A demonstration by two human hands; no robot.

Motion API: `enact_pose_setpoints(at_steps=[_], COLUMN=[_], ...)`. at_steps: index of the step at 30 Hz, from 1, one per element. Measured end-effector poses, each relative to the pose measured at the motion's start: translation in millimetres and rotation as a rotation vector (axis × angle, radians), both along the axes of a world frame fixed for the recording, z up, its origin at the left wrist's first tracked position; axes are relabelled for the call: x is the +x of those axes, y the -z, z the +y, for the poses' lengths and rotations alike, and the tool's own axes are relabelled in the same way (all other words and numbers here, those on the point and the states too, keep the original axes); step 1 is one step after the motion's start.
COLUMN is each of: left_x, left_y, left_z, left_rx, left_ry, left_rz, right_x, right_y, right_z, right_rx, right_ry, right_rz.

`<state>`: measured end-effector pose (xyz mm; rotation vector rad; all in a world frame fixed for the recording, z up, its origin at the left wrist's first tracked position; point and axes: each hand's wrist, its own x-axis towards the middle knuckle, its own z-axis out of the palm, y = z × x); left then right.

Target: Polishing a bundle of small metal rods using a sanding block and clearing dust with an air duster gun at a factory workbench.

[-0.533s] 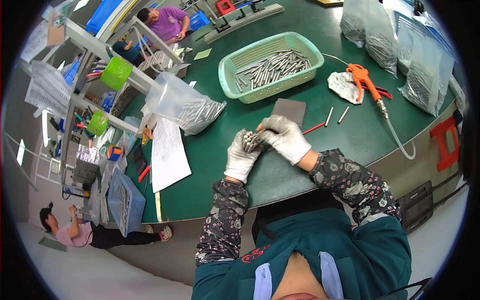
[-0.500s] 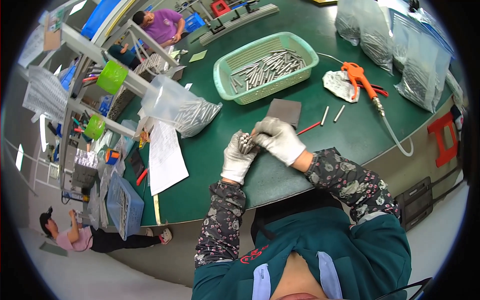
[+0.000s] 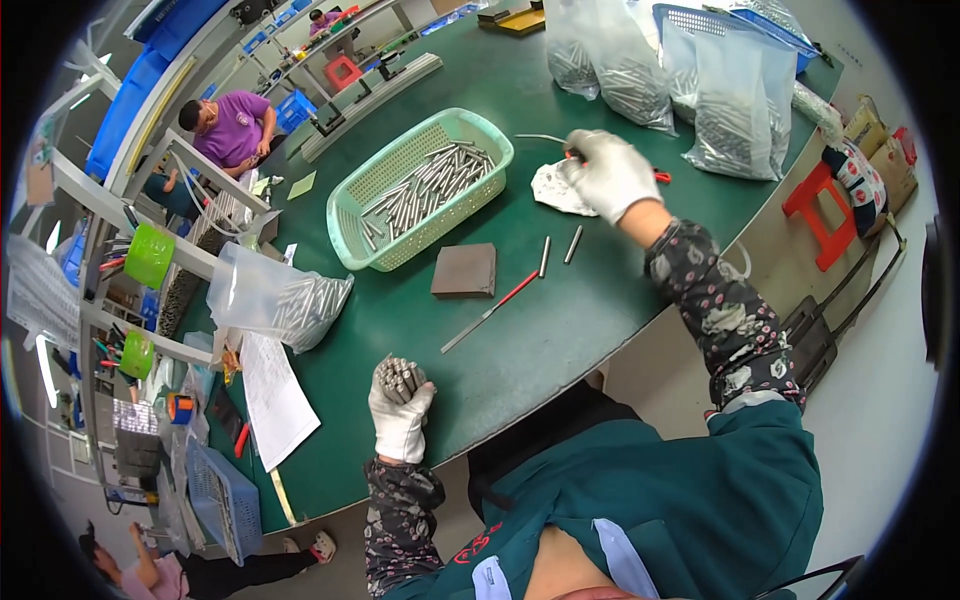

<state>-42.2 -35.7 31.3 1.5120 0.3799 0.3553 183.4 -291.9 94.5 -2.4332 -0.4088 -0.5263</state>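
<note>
My left hand [image 3: 400, 428], in a white glove, is closed round a bundle of short metal pins [image 3: 402, 376], their ends facing up near the table's front edge. Out to the right, my gloved right hand [image 3: 612, 177] is closed over an orange air blow gun [image 3: 573, 154], which it mostly hides. A crumpled white cloth [image 3: 556, 190] lies under that hand. Between my hands are a brown-grey block [image 3: 464, 271], a thin file with a red handle [image 3: 490, 312] and two loose pins, one [image 3: 545, 257] close to the file's handle.
A pale green basket [image 3: 345, 245] of metal pins stands beyond the block. Clear bags of pins [image 3: 735, 130] stand at the far right, and another bag [image 3: 305, 310] lies left beside paper sheets [image 3: 275, 400]. A person in purple [image 3: 235, 130] sits across the table.
My right hand has left the pin bundle and reached right, onto the blow gun. My left hand keeps the bundle, now lower and farther left in view. The whole view has shifted.
</note>
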Motion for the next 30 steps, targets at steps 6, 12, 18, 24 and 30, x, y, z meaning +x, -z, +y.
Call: enact_pose_setpoints(at_steps=[6, 12, 18, 24, 30], left_x=[-28, -52, -92, -120, -121], left_y=[-5, -10, -3, 63, 137], left_z=[-10, -23, -42, -58, -65], left_rx=[0.033, -0.131, -0.25, -0.045, -0.053], left_ry=[-0.075, -0.085, 0.021, 0.235, 0.101], left_rz=[0.065, 0.022, 0.036, 0.019, 0.156], right_x=[37, 56, -8, -92, -163], right_y=[13, 15, -7, 18, 57], right_z=[-43, -47, -72, -73, -62], right_rx=[-0.414, -0.199, 0.832, 0.847, 0.101], right_ry=[0.263, 0.258, -0.315, -0.756, -0.749], right_rz=[0.537, 0.488, 0.413, 0.812, 1.503])
